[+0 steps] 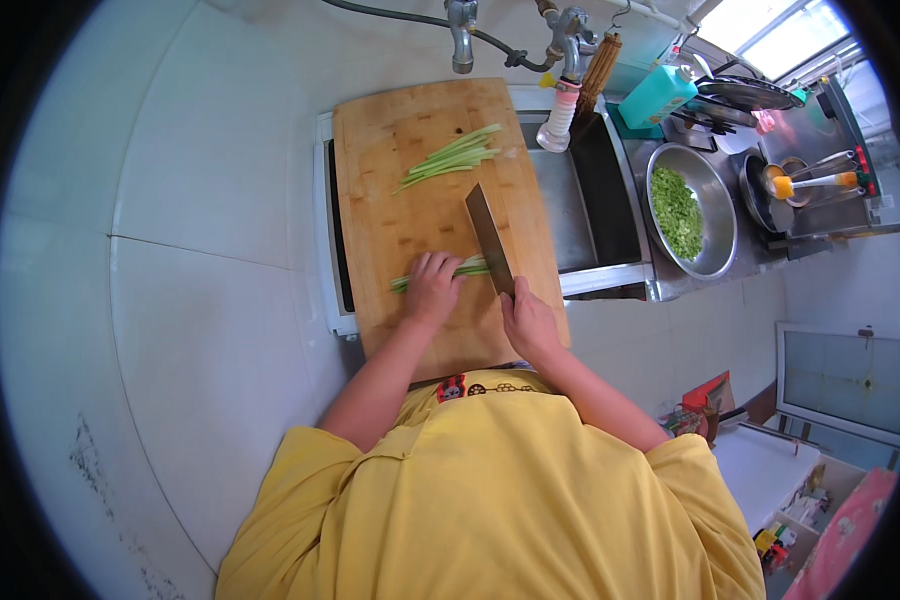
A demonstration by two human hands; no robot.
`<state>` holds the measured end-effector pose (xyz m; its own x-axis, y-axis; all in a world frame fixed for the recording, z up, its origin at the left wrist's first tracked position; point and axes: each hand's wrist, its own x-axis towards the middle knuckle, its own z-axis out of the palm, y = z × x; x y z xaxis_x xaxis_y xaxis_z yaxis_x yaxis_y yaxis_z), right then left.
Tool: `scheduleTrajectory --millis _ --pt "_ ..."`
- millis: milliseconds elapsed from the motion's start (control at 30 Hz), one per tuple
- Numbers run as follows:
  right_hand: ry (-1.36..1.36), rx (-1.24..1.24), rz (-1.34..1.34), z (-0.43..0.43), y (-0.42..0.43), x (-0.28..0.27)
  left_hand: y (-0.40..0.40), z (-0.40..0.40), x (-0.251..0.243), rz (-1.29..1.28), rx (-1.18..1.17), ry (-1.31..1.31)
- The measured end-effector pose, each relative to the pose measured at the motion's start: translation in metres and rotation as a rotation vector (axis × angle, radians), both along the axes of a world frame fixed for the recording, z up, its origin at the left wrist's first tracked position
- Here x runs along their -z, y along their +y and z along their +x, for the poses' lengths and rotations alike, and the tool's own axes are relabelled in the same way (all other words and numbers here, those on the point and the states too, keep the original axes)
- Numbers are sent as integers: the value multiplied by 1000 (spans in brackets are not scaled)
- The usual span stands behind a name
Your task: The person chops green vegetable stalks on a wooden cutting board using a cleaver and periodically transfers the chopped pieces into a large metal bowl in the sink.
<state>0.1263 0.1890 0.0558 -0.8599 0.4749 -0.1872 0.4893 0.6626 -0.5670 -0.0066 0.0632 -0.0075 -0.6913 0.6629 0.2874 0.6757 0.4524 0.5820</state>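
Observation:
A wooden cutting board [390, 225] lies before me. My left hand [433, 291] presses down on a small bundle of green stalks [474, 265], its fingers curled over them. The stalks' left ends stick out past the hand. In my right hand [531, 319] is the handle of a cleaver [490, 238], mostly hidden by the fingers. Its broad blade points away from me and stands at the right end of the bundle; whether it touches the stalks I cannot tell. A second bunch of green stalks [454, 157] lies apart on the far half of the board.
Right of the board is a metal sink [562, 202], with a tap [570, 45] and white hose end [557, 124] above it. A steel bowl [716, 217] of chopped greens [673, 214] stands on the counter. Beyond are a turquoise bottle [658, 96] and pans [757, 187]. A tiled wall [202, 180] rises at left.

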Motion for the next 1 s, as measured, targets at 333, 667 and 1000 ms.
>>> scheduleTrajectory --millis 333,667,1000 --pt "28 -3 -17 0 0 4 -3 5 0 68 -25 -21" --pt "12 -5 30 -2 -3 10 -7 4 6 105 -3 46" --pt "-18 -29 51 -5 -6 8 -7 3 8 101 -28 75"
